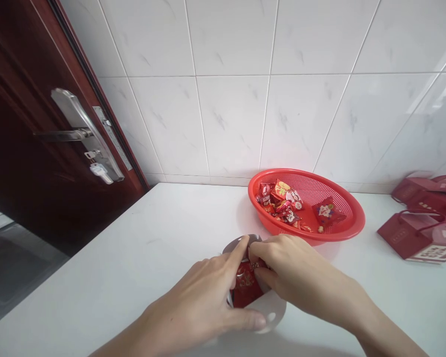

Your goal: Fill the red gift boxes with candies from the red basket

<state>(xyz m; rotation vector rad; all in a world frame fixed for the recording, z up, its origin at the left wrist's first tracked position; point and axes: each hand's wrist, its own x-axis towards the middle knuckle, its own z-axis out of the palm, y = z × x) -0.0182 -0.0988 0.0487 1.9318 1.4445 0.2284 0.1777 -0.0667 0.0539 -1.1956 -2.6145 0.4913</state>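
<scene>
Lower middle of the head view: a small red paper packet with gold print sat against a round white card with a small punched hole, both just above the near edge of a white tabletop.

Work in hand: judging by the grip, both hands were fitting or folding the packet and card together.

Left hand: the left hand came in from the lower left and spanned wide around the packet. Its raised left thumb reached the card's upper edge, and a left fingertip pressed near the card's lower edge.

Right hand: the right hand came in from the right, its fingers curled narrowly over the packet's upper right side. Right fingertips pinched the packet and the card's top edge, though the exact contact was partly hidden.

Next move: as things lay, the packet looked to need a steady two-handed hold, with the card kept from slipping.

Upper right of the frame: a red plastic mesh basket held wrapped sweets and a red patterned pouch.

Far right: red gift boxes with loop handles stood in a cluster.

Upper left: a dark red door carried a steel lever handle with a key in its lock, beside a white tiled wall.
</scene>
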